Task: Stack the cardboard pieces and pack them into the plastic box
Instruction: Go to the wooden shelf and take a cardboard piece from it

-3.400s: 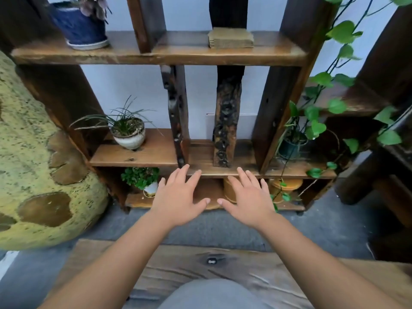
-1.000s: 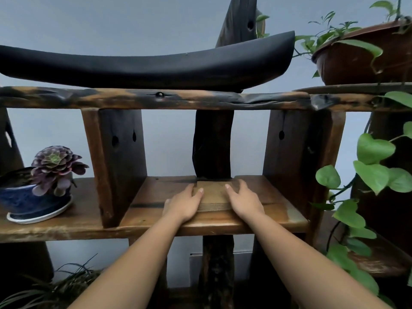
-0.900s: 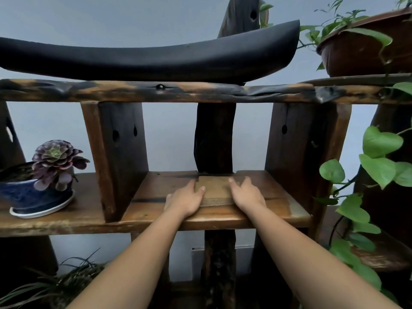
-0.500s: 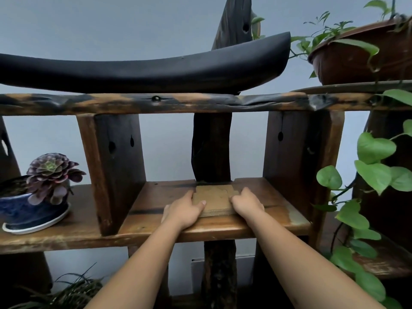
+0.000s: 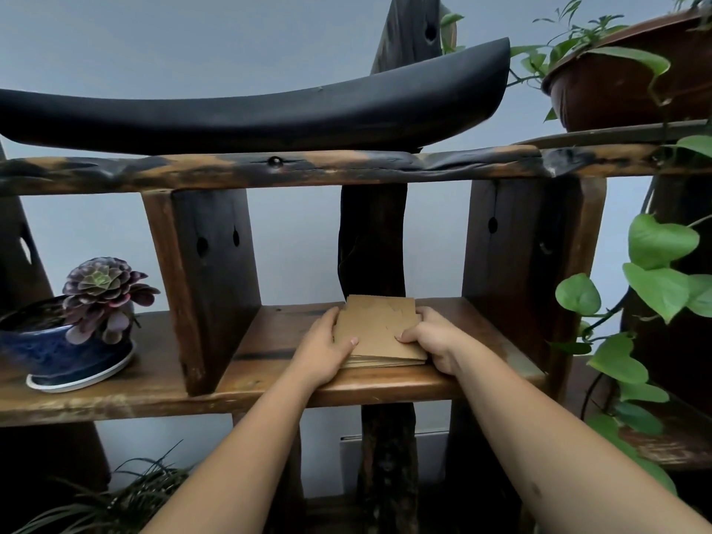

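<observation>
Far left, the potted succulent [image 5: 101, 294] in its blue glazed pot [image 5: 57, 352] sits on the same wooden shelf [image 5: 269, 383] as your work, well apart from it. No risk there unless you swing wide.

Your left hand [image 5: 323, 350] is closed on the left edge of the cardboard stack [image 5: 379, 331]: thumb on top near the front corner, fingers curled down the side. Whether the fingertips are under the bottom sheet, can't tell from here.

The stack lies flat in the middle bay of the shelf, its back edge near the dark upright post [image 5: 371, 240], its front edge close to the shelf lip. Several thin brown sheets, edges roughly aligned, top sheet nicked along the back edge.

Handling, as a judgement: light, fairly stiff in plane, but loose sheets will shear and fan if you lift from one side only. Surface looks dry and matte, so decent friction. Pinch both short sides, squeeze inward plus thumb pressure on top, keep it level.

Your right hand [image 5: 435, 337] mirrors the left on the right edge, thumb over the top face, fingers wrapped round the side. Both hands grasping the stack, nothing released.

Right of that: trailing pothos leaves [image 5: 662, 264] hang near your right forearm. Pull straight back, not sideways.

The plastic box isn't in view.
</observation>
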Tool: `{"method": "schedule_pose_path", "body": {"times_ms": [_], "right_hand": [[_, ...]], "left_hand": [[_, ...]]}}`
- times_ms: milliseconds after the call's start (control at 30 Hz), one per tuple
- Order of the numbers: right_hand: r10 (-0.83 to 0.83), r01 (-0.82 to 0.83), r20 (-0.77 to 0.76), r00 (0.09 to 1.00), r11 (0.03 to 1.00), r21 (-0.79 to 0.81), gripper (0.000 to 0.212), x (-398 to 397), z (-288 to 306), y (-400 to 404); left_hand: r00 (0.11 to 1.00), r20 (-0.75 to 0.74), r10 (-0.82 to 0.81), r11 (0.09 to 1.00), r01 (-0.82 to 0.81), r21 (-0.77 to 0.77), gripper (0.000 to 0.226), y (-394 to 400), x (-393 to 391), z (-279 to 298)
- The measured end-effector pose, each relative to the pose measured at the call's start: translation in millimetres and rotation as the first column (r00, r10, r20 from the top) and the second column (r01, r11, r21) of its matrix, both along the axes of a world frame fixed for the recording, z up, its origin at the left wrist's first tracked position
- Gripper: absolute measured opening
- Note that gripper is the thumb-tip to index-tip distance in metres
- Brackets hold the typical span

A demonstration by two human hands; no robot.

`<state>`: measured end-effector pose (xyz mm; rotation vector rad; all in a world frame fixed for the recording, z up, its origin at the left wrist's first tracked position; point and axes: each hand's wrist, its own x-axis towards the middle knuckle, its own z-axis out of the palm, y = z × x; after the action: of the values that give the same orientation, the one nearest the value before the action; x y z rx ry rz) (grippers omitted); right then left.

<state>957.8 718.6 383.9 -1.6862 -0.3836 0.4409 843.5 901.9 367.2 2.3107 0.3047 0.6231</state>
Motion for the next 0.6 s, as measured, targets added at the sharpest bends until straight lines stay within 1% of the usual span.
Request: {"method": "schedule_pose_path", "body": {"times_ms": [67,133,233,333,400,467,533,600], "right_hand": [[0.037,-0.035,0.072,0.997,0.999,-0.032,0.08,-4,1,4],[0.051,-0.05,0.157,0.986,0.999,-0.007,0.082,-11,-2,8],[0.03,-0.036,0.363,0.931,0.999,0.01,0.082,-19,-11,11],[-0.003,0.022,0.525,0.851,0.999,-0.03,0.082,-22,-14,13],[-0.038,0.084,0.586,0.809,0.995,-0.052,0.083,-24,-14,15],[-0.07,0.151,0.642,0.763,0.986,-0.071,0.085,-26,-16,18],[-0.075,0.197,0.691,0.719,0.975,-0.1,0.087,-28,-20,21],[-0.069,0.213,0.704,0.706,0.97,-0.119,0.087,-29,-22,23]], "left_hand": [[0.998,0.064,-0.009,0.997,0.014,-0.076,0.076,3,-4,2],[0.995,0.099,-0.003,0.993,0.015,-0.118,0.082,6,-8,2],[0.993,0.114,-0.04,0.99,0.054,-0.129,0.086,6,-10,4],[0.992,0.124,-0.027,0.996,0.038,-0.086,0.088,4,-10,6],[0.991,0.136,0.02,0.999,-0.015,-0.038,0.089,3,-7,7],[0.988,0.136,0.074,0.996,-0.08,0.042,0.086,2,-4,7],[0.989,0.109,0.099,0.984,-0.114,0.136,0.072,2,-3,7],[0.988,0.056,0.141,0.959,-0.15,0.239,0.057,3,-3,13]]}}
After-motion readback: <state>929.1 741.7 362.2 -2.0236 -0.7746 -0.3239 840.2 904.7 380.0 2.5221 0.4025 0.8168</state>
